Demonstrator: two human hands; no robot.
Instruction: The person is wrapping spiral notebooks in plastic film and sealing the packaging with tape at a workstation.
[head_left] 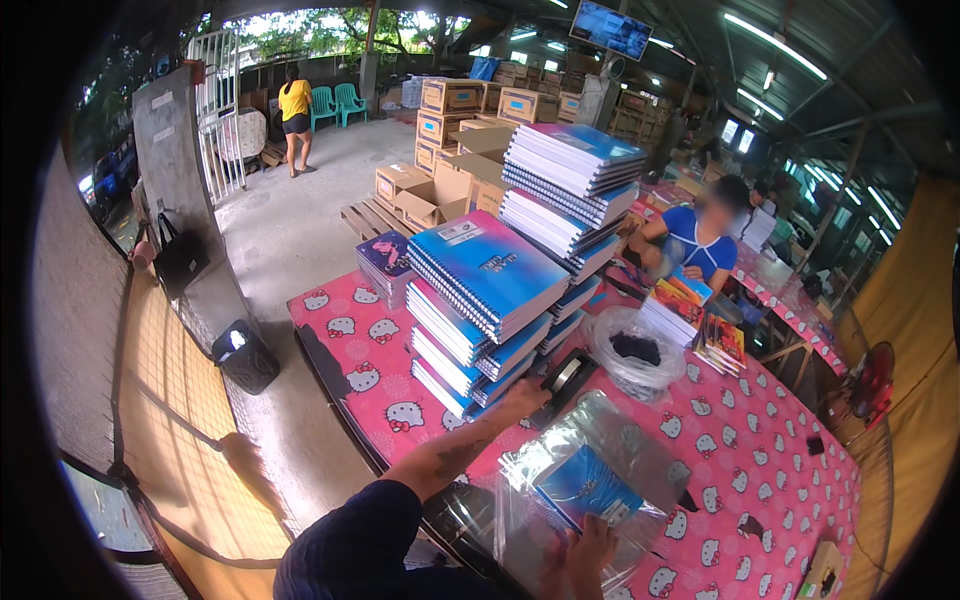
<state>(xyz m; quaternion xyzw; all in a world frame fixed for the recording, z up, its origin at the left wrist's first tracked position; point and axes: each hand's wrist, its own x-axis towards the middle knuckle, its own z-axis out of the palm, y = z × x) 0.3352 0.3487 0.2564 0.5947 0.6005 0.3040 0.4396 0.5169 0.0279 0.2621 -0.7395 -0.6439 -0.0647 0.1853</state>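
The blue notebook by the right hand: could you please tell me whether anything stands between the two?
Only clear plastic seems to lie between the blue notebook and the right hand at its near edge; nothing else visible does.

Before me, a pink cat-print counter [780, 480] bears tall stacks of blue spiral notebooks [485, 265] at far left, a black tape dispenser [568, 377] beside them, orange-covered books [722, 340] at far right, and clear plastic sleeves [518, 490] near.

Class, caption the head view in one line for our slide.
Left hand at a tape dispenser, right hand on clear plastic over a blue notebook.
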